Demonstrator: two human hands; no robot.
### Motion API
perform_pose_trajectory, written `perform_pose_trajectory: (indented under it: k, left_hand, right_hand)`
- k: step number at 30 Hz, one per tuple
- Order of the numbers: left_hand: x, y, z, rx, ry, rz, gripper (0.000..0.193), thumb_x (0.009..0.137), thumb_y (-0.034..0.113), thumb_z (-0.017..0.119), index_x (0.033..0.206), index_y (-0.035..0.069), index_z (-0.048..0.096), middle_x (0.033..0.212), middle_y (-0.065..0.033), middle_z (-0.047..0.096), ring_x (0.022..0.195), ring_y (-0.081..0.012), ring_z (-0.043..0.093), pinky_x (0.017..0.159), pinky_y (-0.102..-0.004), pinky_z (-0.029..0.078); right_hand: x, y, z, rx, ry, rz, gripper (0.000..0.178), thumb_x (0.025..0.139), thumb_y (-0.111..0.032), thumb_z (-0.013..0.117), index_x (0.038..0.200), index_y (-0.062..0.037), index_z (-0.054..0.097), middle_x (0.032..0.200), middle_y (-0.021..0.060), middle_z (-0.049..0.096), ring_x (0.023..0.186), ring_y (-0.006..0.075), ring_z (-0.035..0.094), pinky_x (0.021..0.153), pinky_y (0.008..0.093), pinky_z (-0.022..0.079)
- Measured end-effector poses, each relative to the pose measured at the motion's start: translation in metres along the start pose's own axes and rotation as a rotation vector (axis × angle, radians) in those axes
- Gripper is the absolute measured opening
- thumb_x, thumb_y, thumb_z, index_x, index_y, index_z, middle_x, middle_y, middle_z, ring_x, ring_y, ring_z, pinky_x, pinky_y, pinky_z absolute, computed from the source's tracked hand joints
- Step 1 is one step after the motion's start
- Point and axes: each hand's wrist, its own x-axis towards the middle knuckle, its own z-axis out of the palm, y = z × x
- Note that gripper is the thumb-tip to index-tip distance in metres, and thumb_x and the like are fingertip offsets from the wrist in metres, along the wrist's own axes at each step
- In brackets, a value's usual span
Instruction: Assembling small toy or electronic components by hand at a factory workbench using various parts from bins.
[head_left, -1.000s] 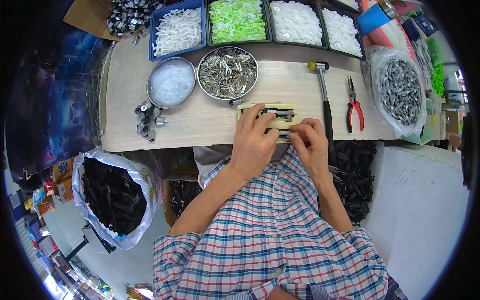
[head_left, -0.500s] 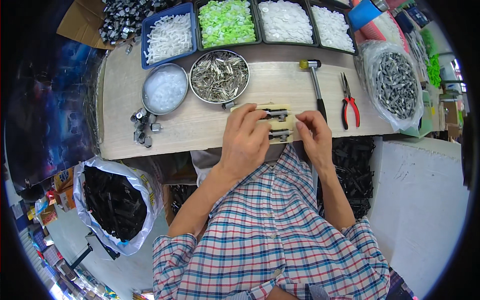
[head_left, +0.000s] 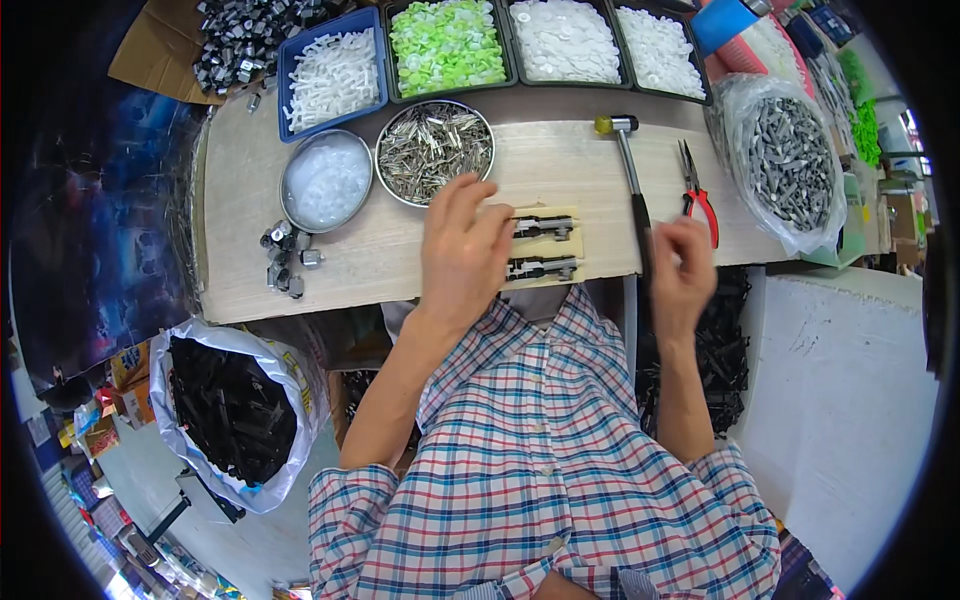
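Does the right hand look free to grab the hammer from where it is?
Probably yes: the right hand hovers open right beside the hammer handle, which lies bare on the bench, with only the red-handled pliers lying alongside.

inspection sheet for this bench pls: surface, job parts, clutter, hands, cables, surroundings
Surface: pale wooden bench top, bare in patches.
Job's things: two dark metal parts on a small pale block at the near edge.
Clutter: bowl of metal clips, bowl of clear bits, hammer, red pliers, loose metal pieces, trays of white and green parts.
Hands: left hand open, fingers spread over the block's left end; right hand beside the hammer handle, blurred.
Cables: nothing seen.
Surroundings: bag of black parts on the floor, bag of grey parts at right.
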Motion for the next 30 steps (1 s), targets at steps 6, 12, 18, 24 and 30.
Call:
perform_pose_trajectory:
  k: [6,12,18,24,30]
  left_hand:
    - [-0.024,0.01,-0.012,-0.187,0.037,-0.104,0.018,0.08,-0.002,0.075,0.097,0.001,0.071,0.11,-0.0151,0.065,0.113,-0.0373,0.06,0.094,-0.0437,0.05]
    - [-0.016,0.029,0.015,-0.153,-0.11,0.083,0.022,0.074,0.003,0.079,0.094,0.005,0.071,0.115,-0.0127,0.065,0.123,-0.0397,0.056,0.097,-0.0473,0.051]
    - [-0.015,0.025,0.03,-0.078,-0.169,0.223,0.02,0.072,0.004,0.08,0.09,0.005,0.074,0.116,-0.0112,0.066,0.125,-0.0375,0.056,0.101,-0.0456,0.051]
    - [-0.016,0.023,0.033,-0.06,-0.174,0.237,0.02,0.07,0.005,0.08,0.089,0.005,0.075,0.114,-0.0103,0.066,0.125,-0.0366,0.057,0.102,-0.0457,0.051]
    - [-0.014,0.023,0.032,-0.08,-0.177,0.234,0.024,0.07,0.004,0.08,0.094,0.005,0.074,0.113,-0.0104,0.067,0.125,-0.0366,0.056,0.102,-0.0464,0.051]
  right_hand:
    - [-0.091,0.118,-0.099,-0.622,-0.159,0.191,0.036,0.094,-0.016,0.068,0.125,-0.001,0.06,0.122,0.0201,0.058,0.111,0.0331,0.058,0.097,0.0386,0.047]
    - [-0.152,0.171,-0.099,-0.882,-0.459,0.191,0.062,0.089,-0.025,0.07,0.143,-0.0033,0.048,0.147,0.0295,0.043,0.131,0.0469,0.046,0.108,0.0494,0.041]
    - [-0.143,0.183,-0.097,-0.803,-0.437,0.245,0.045,0.094,-0.017,0.064,0.136,-0.0045,0.053,0.138,0.0262,0.049,0.108,0.0476,0.062,0.087,0.0486,0.055]
    - [-0.127,0.169,-0.11,-0.694,-0.357,0.13,0.024,0.097,-0.009,0.06,0.12,-0.0042,0.062,0.115,0.0205,0.061,0.091,0.0437,0.067,0.075,0.0471,0.056]
    - [-0.12,0.168,-0.137,-0.565,-0.218,0.141,0.013,0.099,-0.007,0.059,0.109,-0.0015,0.066,0.087,0.0209,0.067,0.077,0.0396,0.068,0.069,0.0415,0.054]
